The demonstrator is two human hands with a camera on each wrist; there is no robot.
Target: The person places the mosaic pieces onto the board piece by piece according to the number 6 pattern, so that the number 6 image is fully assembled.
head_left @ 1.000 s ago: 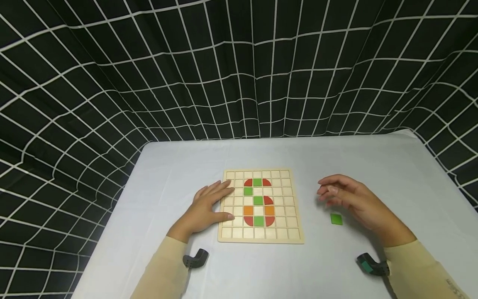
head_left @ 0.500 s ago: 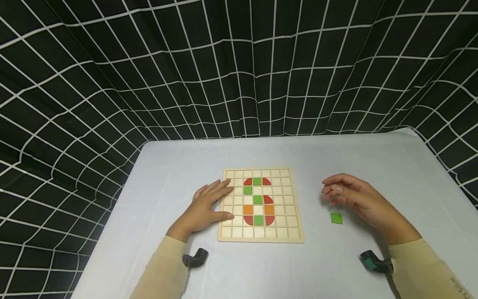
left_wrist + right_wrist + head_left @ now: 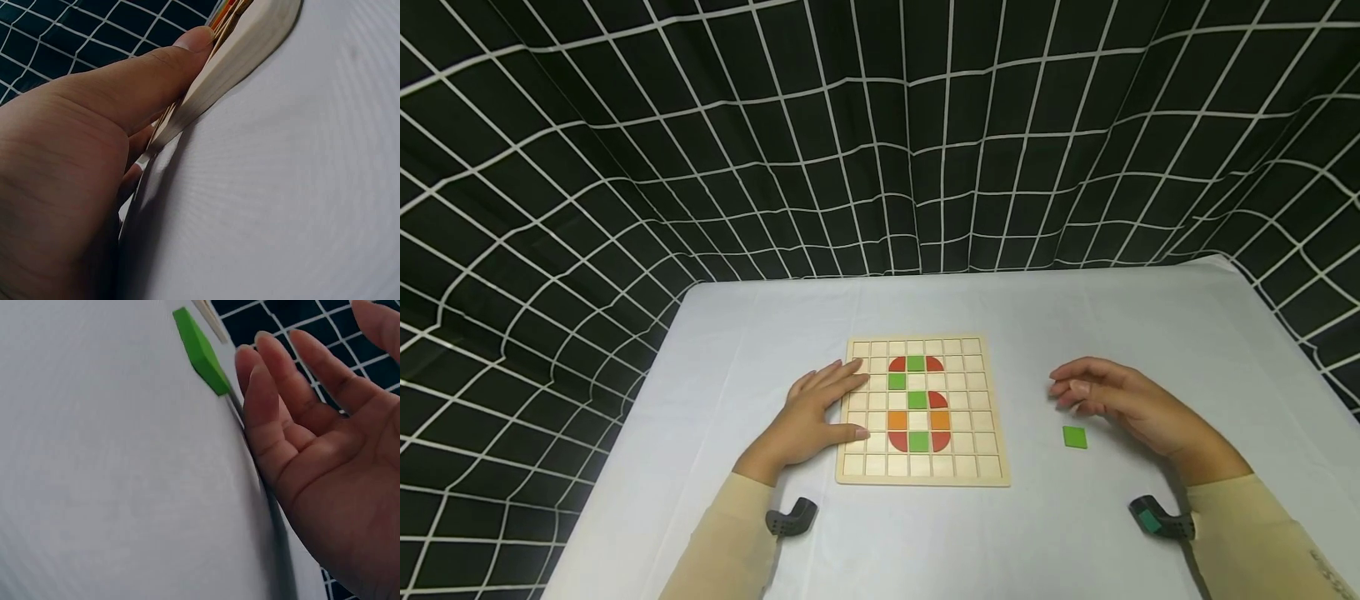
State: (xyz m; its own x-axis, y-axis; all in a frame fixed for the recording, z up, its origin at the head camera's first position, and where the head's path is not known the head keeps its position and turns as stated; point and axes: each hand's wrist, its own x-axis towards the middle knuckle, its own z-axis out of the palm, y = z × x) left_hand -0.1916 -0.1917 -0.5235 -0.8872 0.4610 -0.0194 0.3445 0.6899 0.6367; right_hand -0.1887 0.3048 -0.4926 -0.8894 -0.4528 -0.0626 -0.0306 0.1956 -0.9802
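A square wooden grid board [image 3: 977, 468] lies flat on the white table. Set in its cells are green squares [image 3: 917, 400], orange squares [image 3: 897, 421] and red quarter-round tiles [image 3: 937, 400]. My left hand [image 3: 808, 421] rests on the board's left edge, fingers spread; in the left wrist view the thumb [image 3: 150, 78] lies over the wooden rim. My right hand [image 3: 1123, 404] is held to the right of the board with loosely bent fingers and nothing in it. One loose green square tile [image 3: 1075, 437] lies on the table just below those fingers; the right wrist view shows the tile [image 3: 201, 353] beside the fingertips.
A white cloth covers the table [image 3: 760, 333]. Black curtains with a white grid [image 3: 880, 150] rise behind it and at both sides. Dark wrist-worn devices [image 3: 793, 517] sit below each wrist, close over the table.
My right hand has shifted slightly to the right, away from the board, and the loose green tile has stayed in place. My left hand has not moved.
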